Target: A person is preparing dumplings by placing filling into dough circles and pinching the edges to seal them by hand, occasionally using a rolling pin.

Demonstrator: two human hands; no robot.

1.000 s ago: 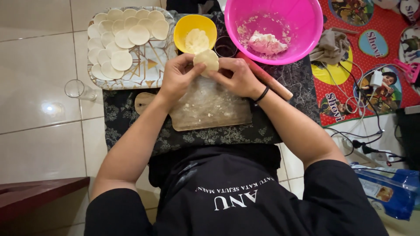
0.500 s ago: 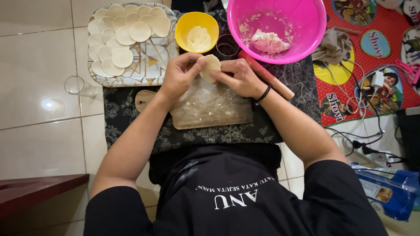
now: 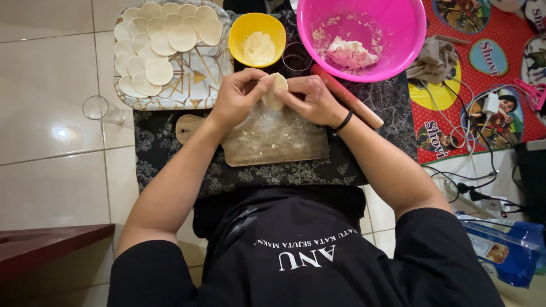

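Both my hands meet over the far edge of a floured wooden board (image 3: 273, 142). My left hand (image 3: 239, 96) and my right hand (image 3: 311, 98) pinch a small pale round of dough (image 3: 277, 90) between their fingertips, lifted just above the board. A black band circles my right wrist. Beyond the hands stand a yellow bowl (image 3: 257, 37) of flour and a pink bowl (image 3: 364, 35) holding a lump of dough (image 3: 350, 54). A wooden rolling pin (image 3: 355, 105) lies slanted under my right wrist.
A patterned tray (image 3: 196, 85) at the far left carries several flat dough rounds. A clear glass (image 3: 99, 109) lies on the tiled floor to the left. A dark patterned cloth (image 3: 170, 170) lies under the board. Cables, a charger and a blue packet (image 3: 500, 250) sit at the right.
The dough round has stayed between my fingertips; my hands have shifted it slightly while working its edge. The view has drifted a little.
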